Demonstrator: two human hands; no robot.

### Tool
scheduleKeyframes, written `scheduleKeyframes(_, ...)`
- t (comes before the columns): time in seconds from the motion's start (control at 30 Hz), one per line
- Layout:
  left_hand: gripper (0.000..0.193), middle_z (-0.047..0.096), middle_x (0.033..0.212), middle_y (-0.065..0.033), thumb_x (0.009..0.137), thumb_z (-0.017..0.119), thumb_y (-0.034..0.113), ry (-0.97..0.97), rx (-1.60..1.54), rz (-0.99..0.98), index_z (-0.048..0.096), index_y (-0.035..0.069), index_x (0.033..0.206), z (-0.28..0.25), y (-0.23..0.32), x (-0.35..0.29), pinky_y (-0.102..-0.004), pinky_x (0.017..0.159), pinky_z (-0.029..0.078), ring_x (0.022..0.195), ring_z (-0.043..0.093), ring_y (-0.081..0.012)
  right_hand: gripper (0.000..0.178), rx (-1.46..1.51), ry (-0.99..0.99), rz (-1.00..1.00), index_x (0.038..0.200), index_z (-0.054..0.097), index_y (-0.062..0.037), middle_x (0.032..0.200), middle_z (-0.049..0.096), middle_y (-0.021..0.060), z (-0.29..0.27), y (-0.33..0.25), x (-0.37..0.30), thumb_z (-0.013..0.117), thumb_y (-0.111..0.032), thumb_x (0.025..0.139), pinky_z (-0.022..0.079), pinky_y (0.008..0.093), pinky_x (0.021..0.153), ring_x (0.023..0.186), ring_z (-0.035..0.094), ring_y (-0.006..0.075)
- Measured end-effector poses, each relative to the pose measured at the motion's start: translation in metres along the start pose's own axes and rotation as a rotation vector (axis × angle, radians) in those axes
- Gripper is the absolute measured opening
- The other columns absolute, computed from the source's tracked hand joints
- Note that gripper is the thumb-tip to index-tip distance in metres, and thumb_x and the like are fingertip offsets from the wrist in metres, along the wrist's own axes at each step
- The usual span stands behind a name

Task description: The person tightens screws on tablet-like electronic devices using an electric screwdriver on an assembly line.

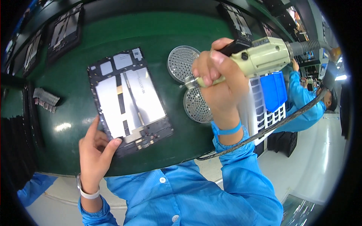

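Note:
An opened tablet [128, 101], black-framed with silver plates and dark ribbon strips, lies slightly turned on the green bench. My left hand [97, 145] pinches its lower left edge, thumb on top and fingers along the side. My right hand [222, 75] is wrapped around a pale green electric screwdriver [264, 56], raised above the bench. Its tip points left, over two round perforated metal dishes [183, 60] to the right of the tablet. The second dish [198, 107] is partly hidden by my right hand and wrist.
More opened tablets [66, 28] stand along the back left, another [237, 20] at the back right. A stack of thin strips [46, 98] lies at left. Right are a white rack [260, 113], a blue tray [273, 90] and the screwdriver's cable [279, 120]. Beyond, a co-worker [307, 101] sits.

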State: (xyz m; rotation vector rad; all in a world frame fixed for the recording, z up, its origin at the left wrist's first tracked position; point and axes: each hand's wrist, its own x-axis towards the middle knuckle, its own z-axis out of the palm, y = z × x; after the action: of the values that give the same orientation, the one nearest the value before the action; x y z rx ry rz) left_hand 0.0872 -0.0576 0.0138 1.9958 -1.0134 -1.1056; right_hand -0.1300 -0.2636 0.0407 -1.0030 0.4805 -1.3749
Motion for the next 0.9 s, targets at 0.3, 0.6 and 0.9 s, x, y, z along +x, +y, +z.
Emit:
scheduleKeyframes(0.3, 0.026, 0.063, 0.076, -0.0059, 0.063, 0.085, 0.008, 0.059, -0.123, 0.735, 0.072, 0.002, 0.085, 0.046, 0.027, 0.056, -0.0320, 0.062, 0.043, 0.073, 0.055, -0.0209, 0.022, 0.052, -0.256, 0.135, 0.106, 0.057, -0.0058, 0.057, 0.041, -0.0011, 0.053, 0.015, -0.040, 0.050, -0.011, 0.086, 0.041, 0.0323, 0.056, 0.046, 0.039, 0.0104)
scheduleKeyframes(0.6, 0.011, 0.063, 0.074, -0.0037, 0.071, 0.078, 0.003, 0.085, -0.147, 0.758, 0.074, 0.004, 0.080, 0.051, 0.022, 0.059, -0.0319, 0.066, 0.044, 0.071, 0.055, -0.0204, 0.024, 0.032, -0.277, 0.130, 0.110, 0.057, -0.0053, 0.058, 0.042, -0.0009, 0.050, 0.021, -0.040, 0.049, -0.009, 0.088, 0.042, 0.0327, 0.057, 0.048, 0.041, 0.0109)
scheduleKeyframes(0.9, 0.011, 0.064, 0.076, -0.0040, 0.072, 0.076, 0.004, 0.131, -0.077, 0.823, 0.074, 0.004, 0.083, 0.053, 0.021, 0.059, -0.0333, 0.070, 0.042, 0.074, 0.057, -0.0214, 0.025, 0.030, -0.312, 0.116, 0.110, 0.057, -0.0054, 0.058, 0.042, -0.0008, 0.050, 0.019, -0.040, 0.049, -0.008, 0.087, 0.042, 0.0328, 0.057, 0.048, 0.041, 0.0108)
